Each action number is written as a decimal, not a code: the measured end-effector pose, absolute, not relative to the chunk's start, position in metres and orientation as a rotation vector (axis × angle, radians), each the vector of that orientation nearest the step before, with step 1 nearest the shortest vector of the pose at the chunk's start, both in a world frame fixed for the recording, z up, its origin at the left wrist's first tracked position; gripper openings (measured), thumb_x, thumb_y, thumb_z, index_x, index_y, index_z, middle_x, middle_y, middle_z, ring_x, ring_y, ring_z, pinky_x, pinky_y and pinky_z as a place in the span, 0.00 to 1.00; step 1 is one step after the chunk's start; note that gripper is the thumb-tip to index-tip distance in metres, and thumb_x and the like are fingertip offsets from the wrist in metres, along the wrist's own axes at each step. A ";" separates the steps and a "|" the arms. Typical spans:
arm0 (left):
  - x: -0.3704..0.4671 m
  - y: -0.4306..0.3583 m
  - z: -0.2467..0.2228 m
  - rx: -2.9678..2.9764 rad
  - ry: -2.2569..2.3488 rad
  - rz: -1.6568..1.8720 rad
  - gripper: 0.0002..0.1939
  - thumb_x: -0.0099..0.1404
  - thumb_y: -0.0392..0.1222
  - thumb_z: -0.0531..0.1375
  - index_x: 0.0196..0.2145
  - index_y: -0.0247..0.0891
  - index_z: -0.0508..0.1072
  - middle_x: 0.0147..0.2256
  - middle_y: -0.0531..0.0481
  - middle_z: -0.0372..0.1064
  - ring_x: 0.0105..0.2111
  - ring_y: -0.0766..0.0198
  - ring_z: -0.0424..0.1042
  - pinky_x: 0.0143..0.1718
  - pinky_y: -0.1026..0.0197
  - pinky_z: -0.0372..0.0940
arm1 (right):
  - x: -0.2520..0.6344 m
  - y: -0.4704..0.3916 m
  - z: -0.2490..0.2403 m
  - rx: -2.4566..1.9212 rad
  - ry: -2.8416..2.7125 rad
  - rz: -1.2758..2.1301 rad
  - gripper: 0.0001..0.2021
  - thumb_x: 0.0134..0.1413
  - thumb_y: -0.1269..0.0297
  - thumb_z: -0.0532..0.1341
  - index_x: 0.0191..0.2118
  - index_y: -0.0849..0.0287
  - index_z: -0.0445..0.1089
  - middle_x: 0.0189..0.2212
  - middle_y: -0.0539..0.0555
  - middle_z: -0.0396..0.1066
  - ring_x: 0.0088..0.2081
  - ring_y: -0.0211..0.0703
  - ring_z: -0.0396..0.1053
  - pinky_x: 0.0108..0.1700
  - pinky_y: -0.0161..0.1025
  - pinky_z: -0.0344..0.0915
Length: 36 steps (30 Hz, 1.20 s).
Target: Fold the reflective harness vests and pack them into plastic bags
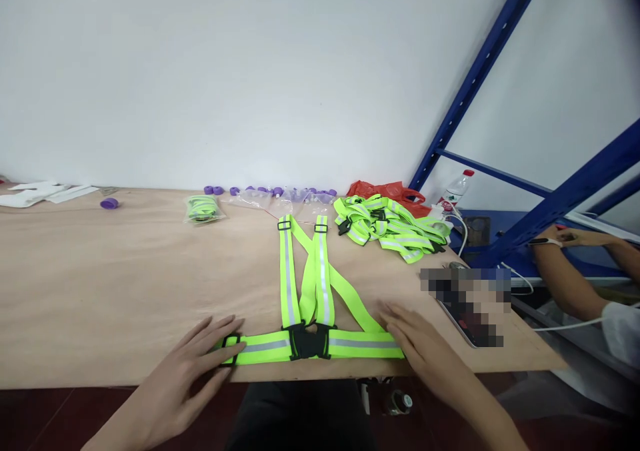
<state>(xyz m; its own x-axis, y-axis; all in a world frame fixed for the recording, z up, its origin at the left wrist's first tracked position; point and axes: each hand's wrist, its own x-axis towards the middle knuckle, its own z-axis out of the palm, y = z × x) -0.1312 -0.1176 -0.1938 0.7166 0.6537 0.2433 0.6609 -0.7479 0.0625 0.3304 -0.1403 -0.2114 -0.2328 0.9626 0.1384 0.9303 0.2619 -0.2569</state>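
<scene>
A neon yellow-green harness with grey reflective stripes lies spread on the wooden table near its front edge. Its black buckle is fastened at the middle of the waist strap. Fingers apart, my left hand touches the strap's left end beside a black slider. My right hand lies flat with stretched fingers over the strap's right end, hiding that end. Two shoulder straps point away from me, each with a black slider at the top.
Behind are a bagged harness, purple rolls, clear bags and a red bag. A pile of harnesses is at the back right. A phone, blue rack, bottle and another person's arms are rightward.
</scene>
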 end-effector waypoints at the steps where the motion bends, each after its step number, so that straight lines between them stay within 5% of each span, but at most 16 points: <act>1: -0.123 -0.116 -0.190 -2.878 -1.135 -0.444 0.28 0.71 0.42 0.57 0.67 0.53 0.61 0.66 0.53 0.59 0.65 0.55 0.62 0.66 0.48 0.58 | 0.326 -0.125 -0.197 -1.756 -2.247 0.184 0.23 0.71 0.57 0.46 0.59 0.55 0.73 0.59 0.58 0.71 0.60 0.51 0.68 0.62 0.51 0.64; 5: -0.069 -0.125 -0.190 -2.807 -1.075 -0.760 0.25 0.70 0.34 0.55 0.64 0.44 0.67 0.64 0.48 0.64 0.65 0.56 0.61 0.68 0.46 0.54 | 0.294 -0.032 -0.151 -1.893 -2.112 0.221 0.16 0.66 0.58 0.54 0.44 0.56 0.78 0.47 0.58 0.78 0.51 0.52 0.73 0.54 0.44 0.66; 10: -0.002 -0.148 -0.205 -2.830 -0.791 -0.868 0.25 0.62 0.25 0.54 0.54 0.39 0.74 0.59 0.47 0.70 0.65 0.54 0.62 0.69 0.44 0.51 | 0.254 0.096 -0.150 -1.959 -2.017 0.303 0.16 0.64 0.59 0.59 0.54 0.59 0.70 0.54 0.60 0.73 0.55 0.51 0.69 0.54 0.41 0.64; 14: -0.003 -0.147 -0.210 -2.718 -0.873 -0.977 0.22 0.62 0.24 0.54 0.50 0.39 0.75 0.53 0.46 0.75 0.61 0.55 0.68 0.67 0.43 0.55 | 0.238 0.148 -0.174 -2.074 -1.962 0.454 0.18 0.65 0.56 0.62 0.55 0.60 0.69 0.53 0.59 0.71 0.50 0.50 0.72 0.51 0.50 0.70; 20: -0.040 -0.141 -0.220 -2.591 -1.086 -0.932 0.20 0.67 0.29 0.54 0.54 0.37 0.73 0.58 0.41 0.71 0.63 0.53 0.65 0.59 0.50 0.68 | 0.236 0.167 -0.194 -1.999 -1.893 0.574 0.18 0.65 0.58 0.62 0.56 0.60 0.68 0.54 0.58 0.70 0.49 0.49 0.72 0.50 0.51 0.72; 28: -0.042 -0.142 -0.225 -2.658 -1.005 -0.808 0.26 0.64 0.25 0.53 0.57 0.39 0.73 0.63 0.44 0.65 0.66 0.54 0.61 0.68 0.44 0.54 | 0.266 0.181 -0.177 -1.974 -1.848 0.522 0.18 0.65 0.57 0.62 0.56 0.60 0.68 0.53 0.58 0.70 0.49 0.49 0.72 0.49 0.51 0.72; 36: -0.042 -0.140 -0.208 -2.832 -0.910 -0.741 0.27 0.65 0.26 0.53 0.58 0.43 0.72 0.61 0.48 0.68 0.60 0.59 0.69 0.62 0.54 0.65 | 0.258 0.159 -0.184 -2.065 -1.986 0.212 0.17 0.67 0.59 0.59 0.56 0.62 0.68 0.51 0.61 0.71 0.49 0.50 0.72 0.51 0.51 0.70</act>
<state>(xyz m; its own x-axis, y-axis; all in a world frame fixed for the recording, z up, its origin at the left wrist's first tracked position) -0.0421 -0.1398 -0.2082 0.7074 0.5291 0.4686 0.5657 -0.8213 0.0734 0.2578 0.1593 -0.1839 0.0504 0.9956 0.0794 0.9564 -0.0252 -0.2911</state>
